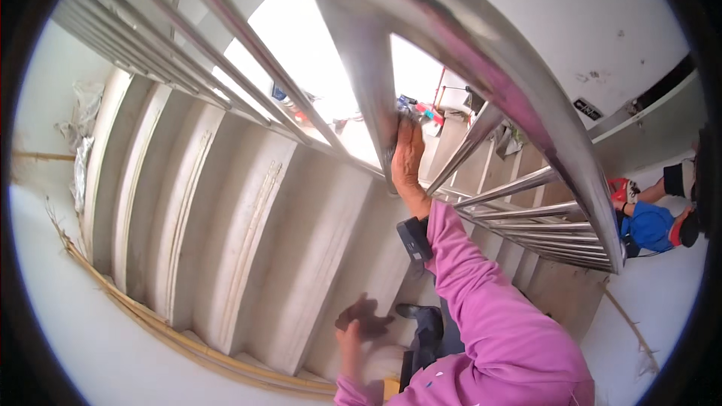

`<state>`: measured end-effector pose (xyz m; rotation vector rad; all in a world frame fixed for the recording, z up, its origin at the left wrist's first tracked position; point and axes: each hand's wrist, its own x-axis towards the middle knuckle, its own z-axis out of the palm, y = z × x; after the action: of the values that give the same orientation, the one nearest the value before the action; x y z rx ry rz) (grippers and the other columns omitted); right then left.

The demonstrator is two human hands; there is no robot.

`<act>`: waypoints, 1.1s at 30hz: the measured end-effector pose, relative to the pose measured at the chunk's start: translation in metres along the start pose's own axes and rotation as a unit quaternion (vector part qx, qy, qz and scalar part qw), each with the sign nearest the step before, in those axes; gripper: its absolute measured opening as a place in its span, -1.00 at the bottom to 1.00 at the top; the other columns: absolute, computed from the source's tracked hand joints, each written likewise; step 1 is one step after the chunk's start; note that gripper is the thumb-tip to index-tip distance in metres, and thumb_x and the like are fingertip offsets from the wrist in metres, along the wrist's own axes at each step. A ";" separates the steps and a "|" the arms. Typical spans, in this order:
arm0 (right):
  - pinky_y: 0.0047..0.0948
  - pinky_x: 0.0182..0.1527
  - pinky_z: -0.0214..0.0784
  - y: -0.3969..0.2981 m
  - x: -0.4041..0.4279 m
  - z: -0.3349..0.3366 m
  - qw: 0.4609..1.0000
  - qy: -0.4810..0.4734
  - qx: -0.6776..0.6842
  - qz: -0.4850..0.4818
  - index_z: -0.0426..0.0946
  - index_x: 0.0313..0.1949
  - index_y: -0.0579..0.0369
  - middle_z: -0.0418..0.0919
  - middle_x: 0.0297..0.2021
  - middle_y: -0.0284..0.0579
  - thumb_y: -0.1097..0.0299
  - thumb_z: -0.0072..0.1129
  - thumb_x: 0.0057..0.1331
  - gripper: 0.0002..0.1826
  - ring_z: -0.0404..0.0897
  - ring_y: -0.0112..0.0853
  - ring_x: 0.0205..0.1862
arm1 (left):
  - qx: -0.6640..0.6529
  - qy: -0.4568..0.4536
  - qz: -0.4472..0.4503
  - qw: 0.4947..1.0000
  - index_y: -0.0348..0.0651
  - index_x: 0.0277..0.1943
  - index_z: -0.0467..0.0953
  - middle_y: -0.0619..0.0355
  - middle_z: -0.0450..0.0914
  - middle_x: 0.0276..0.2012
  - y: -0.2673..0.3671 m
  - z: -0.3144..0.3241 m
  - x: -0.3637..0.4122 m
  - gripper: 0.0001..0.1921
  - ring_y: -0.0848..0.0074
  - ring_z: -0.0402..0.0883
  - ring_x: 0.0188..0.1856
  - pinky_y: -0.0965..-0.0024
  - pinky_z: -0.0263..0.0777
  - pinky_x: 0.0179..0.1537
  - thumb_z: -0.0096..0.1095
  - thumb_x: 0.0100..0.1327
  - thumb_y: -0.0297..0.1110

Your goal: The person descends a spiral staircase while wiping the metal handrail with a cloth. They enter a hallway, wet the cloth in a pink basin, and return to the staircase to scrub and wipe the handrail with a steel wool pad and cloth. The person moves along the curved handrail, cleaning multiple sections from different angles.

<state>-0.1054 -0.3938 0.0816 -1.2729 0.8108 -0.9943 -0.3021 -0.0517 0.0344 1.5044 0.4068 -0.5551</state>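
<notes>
My right hand (409, 155), in a pink sleeve with a black device strapped at the wrist, is at the edge of a broad metal post (366, 67) of the stair railing, its fingers partly hidden. The shiny handrail (507, 84) curves over it. Lower in the view, my left hand (350, 338) is over the pale stair steps (316, 270) and blurred. A dark brown shape (366, 316) lies at its fingers; whether this is a held thing, part of the hand or a shadow, I cannot tell. A dark shoe (414, 311) shows beside it on the stairs.
Long bamboo poles (197, 349) lie along the wall at the stair's side. Clear plastic wrap (82, 169) is at the far left. Beyond the railing are another flight and assorted items. At the far right is a person in a blue top (651, 225).
</notes>
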 end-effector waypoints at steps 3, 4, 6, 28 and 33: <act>-0.33 -0.13 0.23 0.091 0.021 -0.013 0.999 0.006 -0.039 0.018 0.42 -0.15 0.26 0.49 -0.31 0.01 0.09 -0.14 0.39 -0.59 0.43 -0.23 -0.24 | 0.020 -0.019 0.039 0.999 -0.36 -0.01 0.45 0.07 0.54 -0.11 0.025 0.006 -0.008 -0.62 0.37 0.50 -0.06 0.32 0.34 0.04 0.09 0.07 -0.43; -0.38 -0.18 0.24 0.116 0.024 -0.017 0.999 0.008 -0.044 -0.001 0.44 -0.18 0.27 0.49 -0.37 -0.02 0.05 -0.16 0.40 -0.56 0.42 -0.28 -0.29 | 0.013 -0.014 0.044 0.999 -0.36 -0.01 0.45 0.06 0.55 -0.11 0.043 0.011 -0.009 -0.61 0.37 0.51 -0.06 0.31 0.35 0.04 0.11 0.08 -0.41; -0.24 -0.05 0.21 0.115 0.015 -0.025 0.982 -0.101 -0.132 0.090 0.47 -0.12 0.21 0.49 -0.23 0.06 0.06 -0.13 0.36 -0.58 0.44 -0.18 -0.14 | 0.038 0.048 0.080 0.995 -0.36 -0.02 0.45 0.06 0.55 -0.11 0.074 0.006 -0.009 -0.62 0.37 0.51 -0.06 0.32 0.36 0.04 0.12 0.09 -0.38; -0.25 0.00 0.24 0.023 0.026 -0.030 0.992 -0.107 -0.035 -0.055 0.51 -0.29 0.15 0.51 -0.21 -0.09 0.42 0.11 0.18 -0.88 0.42 -0.15 -0.09 | 0.435 0.044 0.747 0.500 -0.40 0.00 0.46 -0.02 0.55 -0.02 0.466 0.310 0.065 -0.69 0.34 0.54 0.00 0.25 0.36 0.08 0.12 0.26 -0.39; -0.27 0.03 0.26 0.043 0.031 -0.023 0.993 -0.101 -0.067 -0.004 0.53 -0.26 0.12 0.52 -0.23 -0.08 0.34 0.08 0.24 -0.85 0.46 -0.16 -0.11 | 0.555 0.097 0.693 0.449 -0.40 0.00 0.47 -0.02 0.55 -0.03 0.499 0.313 0.100 -0.69 0.34 0.54 -0.01 0.25 0.37 0.07 0.12 0.25 -0.39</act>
<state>-0.1082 -0.4307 0.0376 -1.4662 0.7254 -0.8127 0.0399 -0.3811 0.3968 2.4609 -1.3543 0.9619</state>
